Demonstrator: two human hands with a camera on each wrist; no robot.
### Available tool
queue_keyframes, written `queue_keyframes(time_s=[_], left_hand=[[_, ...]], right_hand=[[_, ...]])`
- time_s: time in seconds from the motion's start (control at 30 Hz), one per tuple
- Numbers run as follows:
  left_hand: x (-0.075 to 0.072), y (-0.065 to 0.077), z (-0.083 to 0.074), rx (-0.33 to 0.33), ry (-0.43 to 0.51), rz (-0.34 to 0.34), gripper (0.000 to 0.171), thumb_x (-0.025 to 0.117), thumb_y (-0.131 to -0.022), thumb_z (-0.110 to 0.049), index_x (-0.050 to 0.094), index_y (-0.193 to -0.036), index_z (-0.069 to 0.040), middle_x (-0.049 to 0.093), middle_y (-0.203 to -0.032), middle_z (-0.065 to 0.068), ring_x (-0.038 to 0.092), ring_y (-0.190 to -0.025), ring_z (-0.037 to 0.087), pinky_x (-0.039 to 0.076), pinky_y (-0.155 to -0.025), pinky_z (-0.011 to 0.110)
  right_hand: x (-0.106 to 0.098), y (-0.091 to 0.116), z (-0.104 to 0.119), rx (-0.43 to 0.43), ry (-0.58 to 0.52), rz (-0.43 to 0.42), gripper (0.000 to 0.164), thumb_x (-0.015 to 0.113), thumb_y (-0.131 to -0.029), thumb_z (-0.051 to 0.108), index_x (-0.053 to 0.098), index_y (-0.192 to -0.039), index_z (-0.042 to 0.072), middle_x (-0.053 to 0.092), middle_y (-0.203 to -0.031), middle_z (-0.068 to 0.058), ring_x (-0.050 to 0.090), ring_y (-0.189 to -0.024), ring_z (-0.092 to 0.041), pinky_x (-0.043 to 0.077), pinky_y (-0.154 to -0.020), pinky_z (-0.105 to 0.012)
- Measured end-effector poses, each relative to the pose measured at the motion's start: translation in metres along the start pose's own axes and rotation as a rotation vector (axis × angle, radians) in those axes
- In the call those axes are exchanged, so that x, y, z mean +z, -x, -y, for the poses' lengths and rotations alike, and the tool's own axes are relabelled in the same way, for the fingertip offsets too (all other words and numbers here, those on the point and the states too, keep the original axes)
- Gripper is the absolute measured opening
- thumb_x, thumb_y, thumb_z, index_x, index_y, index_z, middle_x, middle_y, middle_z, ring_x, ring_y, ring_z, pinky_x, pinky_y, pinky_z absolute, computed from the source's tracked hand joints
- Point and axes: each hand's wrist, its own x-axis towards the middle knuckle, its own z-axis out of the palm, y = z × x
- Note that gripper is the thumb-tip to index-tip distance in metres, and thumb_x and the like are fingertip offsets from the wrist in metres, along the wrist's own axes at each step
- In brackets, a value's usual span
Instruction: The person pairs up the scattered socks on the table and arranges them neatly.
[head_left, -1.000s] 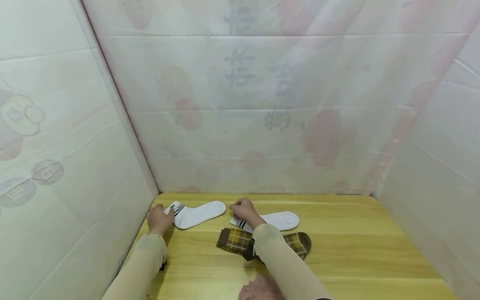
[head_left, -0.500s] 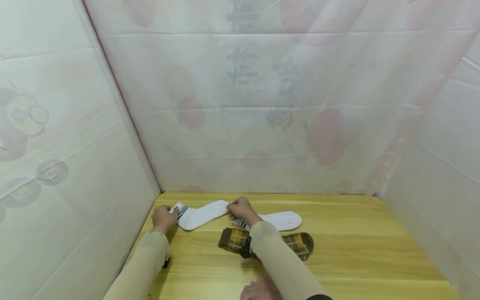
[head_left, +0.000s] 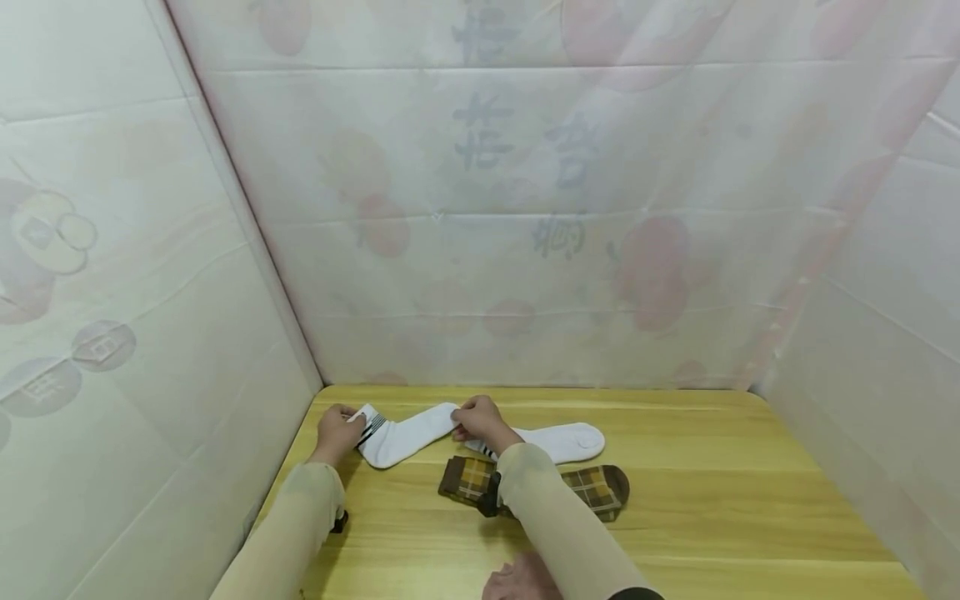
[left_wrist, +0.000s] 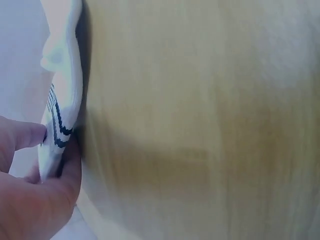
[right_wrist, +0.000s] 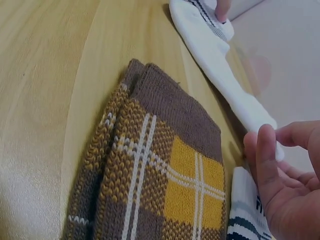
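A white sock (head_left: 408, 436) with dark stripes at its cuff stretches between both hands. Its striped cuff is pinched between thumb and fingers of my left hand (head_left: 337, 432), also plain in the left wrist view (left_wrist: 57, 125). At the toe end, my right hand (head_left: 483, 421) pinches the tip; the right wrist view shows thumb and fingers on it. Partly under the right hand and forearm lies a second white striped sock (head_left: 566, 442). Closer to me sits a folded brown and yellow plaid pair of socks (head_left: 596, 490), its middle hidden by the right wrist.
A wood-grain table (head_left: 712, 517) carries everything. At the near edge of view a crumpled pink thing (head_left: 521, 579) shows beside the right sleeve. Printed cloth walls (head_left: 540, 350) stand behind the table and at both sides.
My left hand has moved slightly right and now pinches the sock cuff. My right hand has moved slightly left onto the toe and pinches it. The held sock bends more.
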Motion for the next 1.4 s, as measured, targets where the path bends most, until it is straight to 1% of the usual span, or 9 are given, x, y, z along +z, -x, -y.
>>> queue_keyframes(time_s=[0.1,0.23,0.37,0.5,0.67,0.9,1.1,1.23,1.4], left_hand=[[0.001,-0.001,0.000,-0.008,0.013,0.012,0.036,0.060,-0.100,-0.019,0.062,-0.120,0.010,0.063,-0.122,0.033,0.062,-0.111,0.042,0.053,-0.092,0.048],[0.003,0.000,0.003,-0.005,0.029,0.035,0.041,0.059,-0.101,-0.018,0.063,-0.126,0.014,0.060,-0.132,0.037,0.059,-0.123,0.049,0.051,-0.102,0.056],[0.004,0.000,0.004,0.010,0.047,0.017,0.040,0.060,-0.100,-0.016,0.066,-0.124,0.016,0.063,-0.129,0.037,0.060,-0.122,0.049,0.051,-0.103,0.057],[0.005,-0.001,0.003,0.000,0.052,0.000,0.038,0.062,-0.100,-0.017,0.069,-0.120,0.015,0.067,-0.123,0.034,0.063,-0.115,0.044,0.054,-0.098,0.050],[0.005,0.000,0.002,-0.029,0.078,0.016,0.038,0.062,-0.102,-0.017,0.069,-0.124,0.013,0.066,-0.128,0.032,0.062,-0.119,0.042,0.054,-0.097,0.046],[0.004,0.003,0.003,-0.042,0.102,0.055,0.040,0.061,-0.104,-0.017,0.066,-0.129,0.013,0.062,-0.134,0.034,0.061,-0.125,0.044,0.055,-0.098,0.049],[0.004,0.002,0.002,-0.037,0.125,0.068,0.040,0.063,-0.104,-0.019,0.068,-0.128,0.013,0.064,-0.132,0.033,0.062,-0.122,0.042,0.056,-0.095,0.046],[0.004,0.002,-0.002,-0.035,0.133,0.083,0.040,0.063,-0.104,-0.019,0.068,-0.129,0.012,0.065,-0.130,0.032,0.064,-0.119,0.040,0.057,-0.090,0.041],[0.004,0.003,-0.007,-0.036,0.134,0.092,0.041,0.063,-0.105,-0.020,0.066,-0.131,0.012,0.065,-0.130,0.031,0.064,-0.119,0.040,0.057,-0.093,0.046]], right_hand=[[0.002,-0.001,-0.001,-0.001,-0.013,-0.005,0.021,0.067,-0.102,0.014,0.062,-0.111,-0.004,0.070,-0.091,-0.020,0.073,-0.069,-0.021,0.065,-0.068,-0.036],[0.004,0.002,-0.001,-0.012,0.018,-0.015,0.024,0.068,-0.103,0.021,0.064,-0.108,-0.002,0.069,-0.091,-0.019,0.071,-0.070,-0.021,0.064,-0.068,-0.036],[0.006,0.006,0.001,-0.002,0.035,-0.023,0.028,0.069,-0.103,0.023,0.064,-0.114,-0.002,0.067,-0.103,-0.018,0.070,-0.074,-0.021,0.063,-0.070,-0.036],[0.005,0.004,0.000,0.021,-0.022,0.007,0.033,0.068,-0.104,0.020,0.063,-0.124,-0.006,0.064,-0.111,-0.018,0.070,-0.080,-0.020,0.063,-0.073,-0.033],[0.003,0.000,-0.004,0.040,-0.073,0.041,0.033,0.070,-0.102,0.012,0.066,-0.126,-0.009,0.065,-0.108,-0.019,0.066,-0.077,-0.018,0.063,-0.072,-0.031],[0.002,0.002,-0.005,0.050,-0.097,-0.009,0.040,0.073,-0.098,0.005,0.061,-0.133,-0.010,0.061,-0.112,-0.019,0.064,-0.067,-0.016,0.060,-0.066,-0.032],[-0.003,0.008,-0.002,0.006,-0.024,-0.078,0.011,0.074,-0.099,0.008,0.072,-0.096,-0.003,0.064,-0.086,-0.011,0.064,-0.064,-0.018,0.058,-0.063,-0.035],[-0.010,0.006,-0.002,0.000,-0.021,-0.098,0.018,0.073,-0.100,0.009,0.068,-0.082,0.006,0.061,-0.078,-0.005,0.062,-0.063,-0.017,0.057,-0.061,-0.034],[-0.020,0.001,-0.006,0.006,-0.002,-0.137,0.039,0.075,-0.099,0.012,0.049,-0.070,0.017,0.045,-0.068,0.002,0.058,-0.061,-0.015,0.056,-0.061,-0.031]])
